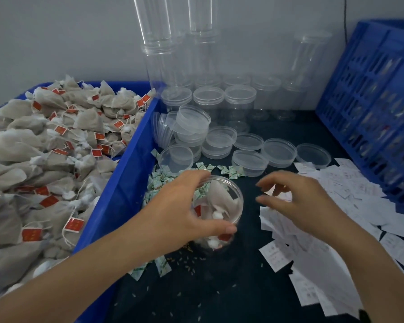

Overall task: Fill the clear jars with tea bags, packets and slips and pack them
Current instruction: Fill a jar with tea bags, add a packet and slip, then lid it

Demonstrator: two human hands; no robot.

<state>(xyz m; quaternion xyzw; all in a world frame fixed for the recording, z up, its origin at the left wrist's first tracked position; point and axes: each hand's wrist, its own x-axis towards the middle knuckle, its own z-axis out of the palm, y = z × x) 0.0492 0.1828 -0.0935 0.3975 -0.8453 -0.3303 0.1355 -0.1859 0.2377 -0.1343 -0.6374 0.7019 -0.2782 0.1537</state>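
Near the middle of the dark tabletop (219, 287), seen from the head camera, stands an open clear plastic jar (222, 206) holding several beige tea bags with red tags. The left hand (184, 213) wraps around the jar's near rim, thumb on the front edge and fingers curled over the far side. The right hand (296, 201) hovers just right of the jar above a spread of white paper slips (336, 248), fingers loosely curled and parted, with nothing clearly pinched between them. Small green-printed packets (160, 180) lie scattered just behind and left of the jar. A blue plastic bin (117, 194) on the left is heaped with tea bags (47, 145). Clear round lids (279, 152) and empty clear jars (240, 101) crowd the back, and a blue slatted crate (371, 108) leans at the right.
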